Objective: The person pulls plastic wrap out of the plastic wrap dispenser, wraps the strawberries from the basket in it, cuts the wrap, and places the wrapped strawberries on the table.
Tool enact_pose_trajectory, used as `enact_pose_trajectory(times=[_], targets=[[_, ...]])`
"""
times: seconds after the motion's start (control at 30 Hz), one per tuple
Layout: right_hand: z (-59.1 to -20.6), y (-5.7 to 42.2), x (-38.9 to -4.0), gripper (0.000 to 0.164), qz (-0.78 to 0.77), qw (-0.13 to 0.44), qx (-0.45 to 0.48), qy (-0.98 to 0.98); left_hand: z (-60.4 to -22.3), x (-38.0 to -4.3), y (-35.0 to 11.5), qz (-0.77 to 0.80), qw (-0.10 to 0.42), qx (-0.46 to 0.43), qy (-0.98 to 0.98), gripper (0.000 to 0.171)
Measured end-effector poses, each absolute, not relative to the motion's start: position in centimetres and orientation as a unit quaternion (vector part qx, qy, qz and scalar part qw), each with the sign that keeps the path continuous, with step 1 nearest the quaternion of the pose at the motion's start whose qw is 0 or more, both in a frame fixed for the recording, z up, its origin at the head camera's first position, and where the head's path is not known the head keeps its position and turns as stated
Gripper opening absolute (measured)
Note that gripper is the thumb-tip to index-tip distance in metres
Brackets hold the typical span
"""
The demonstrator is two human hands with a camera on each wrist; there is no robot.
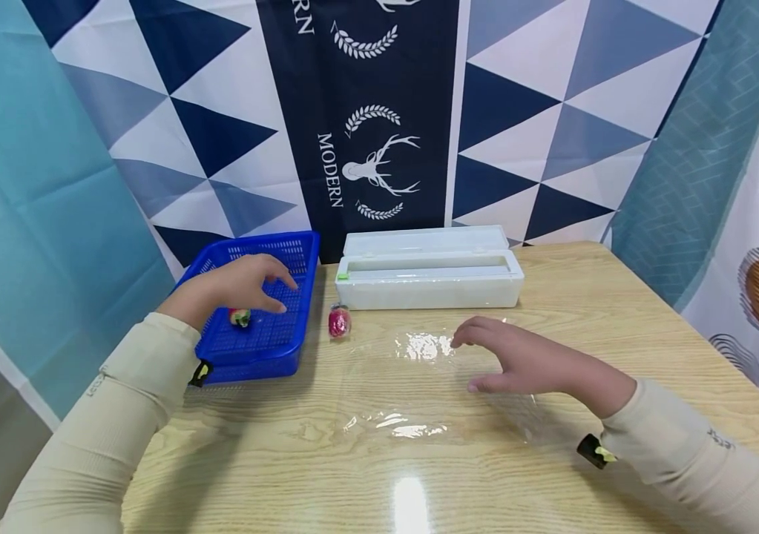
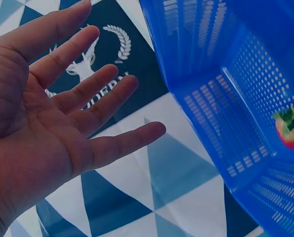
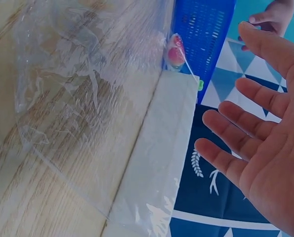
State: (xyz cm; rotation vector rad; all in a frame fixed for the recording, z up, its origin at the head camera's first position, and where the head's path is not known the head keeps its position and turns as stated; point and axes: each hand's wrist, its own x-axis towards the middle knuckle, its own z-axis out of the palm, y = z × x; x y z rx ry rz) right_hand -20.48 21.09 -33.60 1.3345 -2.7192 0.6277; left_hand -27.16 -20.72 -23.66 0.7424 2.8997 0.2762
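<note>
Cream left sleeve point(image 1: 102, 423) nearest, head view, at near-left of blue basket point(image 1: 252, 368). Left hand point(image 1: 245, 284) above basket, fingers relaxed, slightly bent; red-green fruit point(image 1: 240, 317) inside basket. Right of basket: wrapped red fruit point(image 1: 339, 322) just beside it, open white box point(image 1: 429, 291) farther over, clear film point(image 1: 412, 389) on table point(image 1: 286, 475), right hand point(image 1: 519, 360) above film, thumb and fingers apart.

Left wrist view: left fingers spread, beside basket.

Right wrist view: right fingers spread; wrinkled film, basket beyond.
</note>
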Motion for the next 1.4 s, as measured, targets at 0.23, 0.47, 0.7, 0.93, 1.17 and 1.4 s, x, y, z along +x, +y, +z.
enact_pose_trajectory(times=[0.23,0.47,0.7,0.93,1.17,1.4], targets=[[-33.7,21.0,-20.4,0.049,0.209,0.020,0.435,-0.876,-23.3,-28.9,-22.0,0.100,0.097,0.184,0.973,0.039],[-33.7,21.1,-20.3,0.048,0.208,0.014,0.432,-0.878,-23.4,-30.3,-23.2,0.102,0.115,0.149,0.977,0.045],[-33.8,21.0,-20.3,0.051,0.216,0.005,0.426,-0.879,-23.7,-31.5,-23.9,0.148,0.157,0.111,0.970,0.056],[-34.0,20.9,-20.3,0.050,0.224,0.003,0.425,-0.877,-24.0,-32.9,-24.7,0.198,0.188,0.062,0.960,0.060],[-33.9,21.0,-20.6,0.051,0.225,0.033,0.428,-0.875,-24.8,-34.3,-26.1,0.234,0.193,0.024,0.953,0.054],[-33.2,21.0,-20.9,0.052,0.217,0.043,0.425,-0.878,-26.4,-35.4,-28.0,0.221,0.167,-0.001,0.961,0.057]])
